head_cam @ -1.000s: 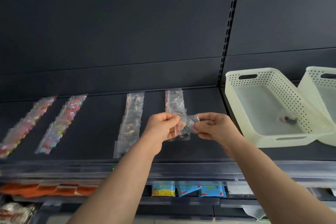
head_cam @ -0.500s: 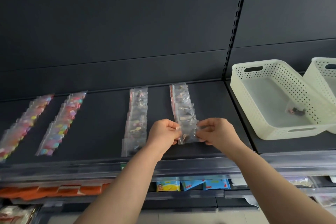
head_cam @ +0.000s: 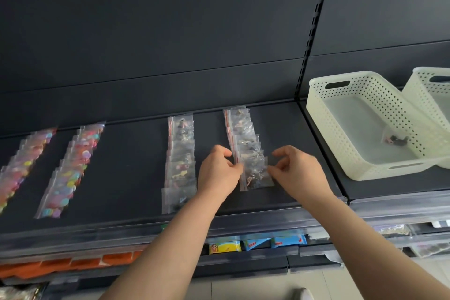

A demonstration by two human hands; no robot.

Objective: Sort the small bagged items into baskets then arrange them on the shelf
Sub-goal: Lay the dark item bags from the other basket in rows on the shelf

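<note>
A small clear zip bag point(head_cam: 255, 175) with dark pieces inside lies flat on the dark shelf point(head_cam: 136, 178), at the front end of the fourth row of bags point(head_cam: 241, 129). My left hand point(head_cam: 219, 175) touches the bag's left edge with its fingertips, thumb lifted off. My right hand point(head_cam: 297, 173) touches the bag's right edge the same way, its thumb apart from the bag. Neither hand visibly pinches the bag. One more bag point(head_cam: 394, 140) lies in the cream perforated basket point(head_cam: 323, 114) to the right.
Three other rows lie on the shelf: two of colourful bags point(head_cam: 26, 165) point(head_cam: 70, 173) at the left and one of clear bags point(head_cam: 180, 161) beside my left hand. A second cream basket point(head_cam: 423, 90) overlaps the first. Packaged goods point(head_cam: 255, 243) fill the lower shelf.
Both hands lowered the bag from the air onto the front of the fourth row. Their pinch has loosened, with the thumbs now lifted off it.
</note>
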